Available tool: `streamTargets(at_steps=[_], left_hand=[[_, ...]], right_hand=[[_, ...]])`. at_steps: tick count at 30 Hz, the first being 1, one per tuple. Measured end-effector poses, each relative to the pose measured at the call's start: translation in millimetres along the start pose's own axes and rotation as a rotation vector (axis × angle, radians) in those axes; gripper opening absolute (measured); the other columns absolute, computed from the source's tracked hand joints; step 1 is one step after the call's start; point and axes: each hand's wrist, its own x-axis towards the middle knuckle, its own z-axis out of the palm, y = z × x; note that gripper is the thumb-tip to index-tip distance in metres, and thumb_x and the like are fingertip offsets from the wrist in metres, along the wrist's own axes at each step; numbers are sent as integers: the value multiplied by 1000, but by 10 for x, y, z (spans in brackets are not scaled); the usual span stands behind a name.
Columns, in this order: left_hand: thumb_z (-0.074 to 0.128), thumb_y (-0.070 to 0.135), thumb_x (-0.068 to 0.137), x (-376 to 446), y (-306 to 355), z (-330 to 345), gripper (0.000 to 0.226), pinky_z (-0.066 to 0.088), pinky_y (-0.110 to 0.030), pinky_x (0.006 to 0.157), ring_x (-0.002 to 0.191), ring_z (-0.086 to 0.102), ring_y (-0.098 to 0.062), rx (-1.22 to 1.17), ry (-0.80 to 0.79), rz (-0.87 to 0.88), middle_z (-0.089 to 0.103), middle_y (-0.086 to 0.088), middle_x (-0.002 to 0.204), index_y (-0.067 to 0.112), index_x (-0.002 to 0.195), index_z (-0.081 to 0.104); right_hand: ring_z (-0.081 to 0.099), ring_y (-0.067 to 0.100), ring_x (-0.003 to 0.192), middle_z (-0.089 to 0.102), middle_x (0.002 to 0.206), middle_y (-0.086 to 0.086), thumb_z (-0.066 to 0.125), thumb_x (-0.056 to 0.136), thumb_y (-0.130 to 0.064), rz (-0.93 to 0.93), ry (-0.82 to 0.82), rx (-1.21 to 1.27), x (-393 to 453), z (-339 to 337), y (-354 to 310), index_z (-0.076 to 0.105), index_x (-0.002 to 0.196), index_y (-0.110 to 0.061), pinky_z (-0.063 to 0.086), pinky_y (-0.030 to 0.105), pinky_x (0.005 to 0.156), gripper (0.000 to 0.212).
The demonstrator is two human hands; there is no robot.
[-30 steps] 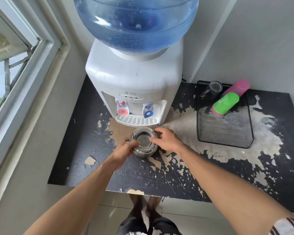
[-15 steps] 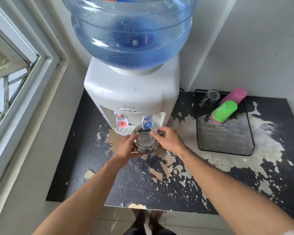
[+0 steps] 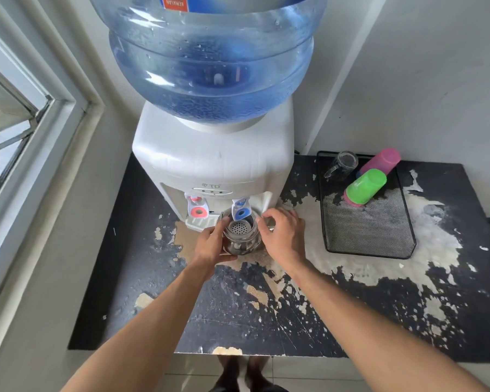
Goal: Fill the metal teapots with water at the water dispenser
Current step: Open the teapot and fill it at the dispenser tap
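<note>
A small metal teapot (image 3: 240, 236) with a perforated strainer inside stands lidless right under the blue tap (image 3: 241, 211) of the white water dispenser (image 3: 212, 162). My left hand (image 3: 214, 241) wraps the pot's left side. My right hand (image 3: 283, 233) holds its right side, where the handle is hidden under my fingers. The red tap (image 3: 197, 209) is to the left. A big blue water bottle (image 3: 210, 58) sits on top of the dispenser.
The dispenser stands on a black table (image 3: 238, 312) with peeling paint. A black mesh tray (image 3: 368, 227) at the right holds a green cup (image 3: 365, 185), a pink cup (image 3: 382, 160) and a glass mug (image 3: 343, 163). A window (image 3: 17, 131) is at the left.
Both hands carried the teapot from the table in front of the drip tray forward, under the blue tap. My head has tilted up, showing more of the bottle.
</note>
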Motion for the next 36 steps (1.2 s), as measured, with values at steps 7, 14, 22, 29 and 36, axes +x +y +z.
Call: streamTargets(at_steps=[7,14,22,29,36], left_hand=[[64,68,87,-44,95,27,64,66,-41,64,81,82,-28,25,32,-14,82,-13,101,12,116,72],[65,67,87,-131,181,8,60,65,-39,61,76,82,-25,16,41,9,82,-11,97,12,111,73],[65,68,88,-118,204,-8,65,65,-39,60,76,81,-24,36,33,8,81,-12,102,10,117,69],[67,71,84,-108,216,-24,72,66,-41,61,88,80,-32,49,32,-4,77,-14,113,11,125,65],[68,71,83,-112,228,-39,74,65,-40,61,90,79,-31,44,26,-3,77,-12,114,12,128,64]], right_hand=[[56,25,108,62,112,2,85,74,-59,370,33,79,144,59,-169,52,104,-18,49,44,93,60],[53,34,127,60,135,12,84,60,-75,470,-24,16,344,126,-188,48,134,-8,46,51,102,106],[53,38,127,59,138,12,69,55,-93,520,18,-68,395,305,-223,50,133,-7,44,55,97,117],[54,36,124,62,133,12,72,56,-90,590,58,-9,423,407,-238,54,128,-8,40,51,95,111],[57,34,123,65,130,11,72,56,-90,586,61,-13,434,429,-219,55,127,-9,38,51,98,108]])
